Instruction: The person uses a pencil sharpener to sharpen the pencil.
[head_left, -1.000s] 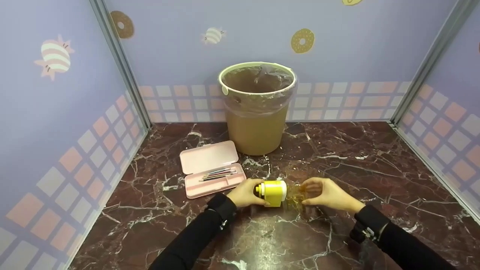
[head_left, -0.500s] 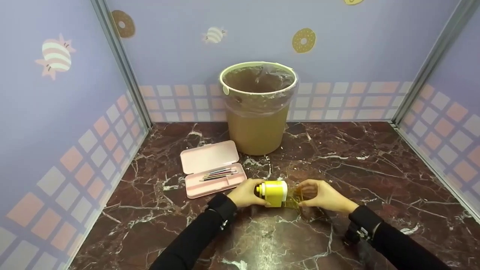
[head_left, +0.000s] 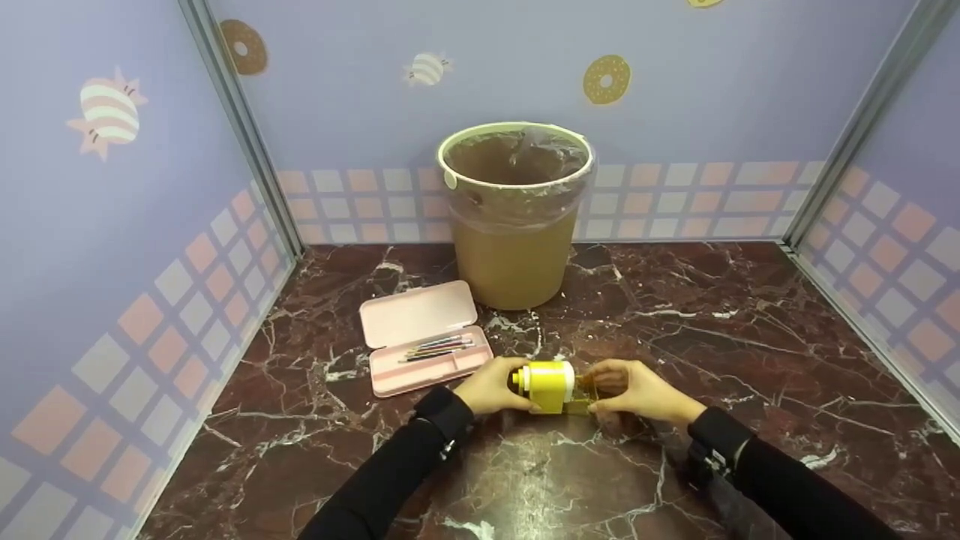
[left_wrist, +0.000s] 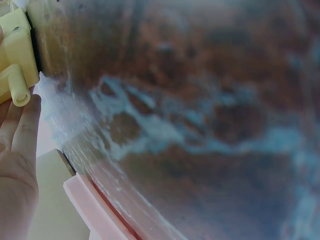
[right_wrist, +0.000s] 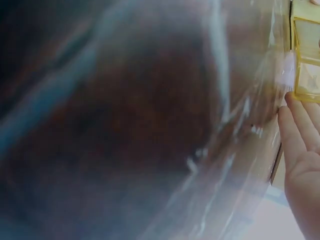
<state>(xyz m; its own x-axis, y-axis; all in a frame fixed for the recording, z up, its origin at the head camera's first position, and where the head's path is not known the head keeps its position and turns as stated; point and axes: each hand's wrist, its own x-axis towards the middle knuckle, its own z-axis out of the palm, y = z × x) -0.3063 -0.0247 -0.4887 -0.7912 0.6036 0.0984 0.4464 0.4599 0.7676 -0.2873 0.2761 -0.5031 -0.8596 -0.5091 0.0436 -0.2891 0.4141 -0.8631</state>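
Observation:
A yellow and white pencil sharpener (head_left: 547, 388) lies on the marble-patterned tabletop in the head view. My left hand (head_left: 489, 388) grips its left end, beside the small crank (left_wrist: 19, 90) seen in the left wrist view. At the opposite end, my right hand (head_left: 646, 390) pinches a see-through yellow shavings drawer (right_wrist: 309, 75) between thumb and fingers. That drawer sits against the sharpener's white face, partly inside as far as the head view shows. Some of the drawer is hidden by the right fingers.
Behind my left hand lies an open pink pencil case (head_left: 418, 319) with several pencils (head_left: 437, 348) in it. A brown trash bin (head_left: 514, 262) with a clear liner stands at the back. Small crumbs dot the tabletop near it. Patterned walls enclose three sides.
My right hand has moved left with the drawer, closing the distance to the sharpener, and the drawer shows less outside it. My left hand and the sharpener have stayed in place.

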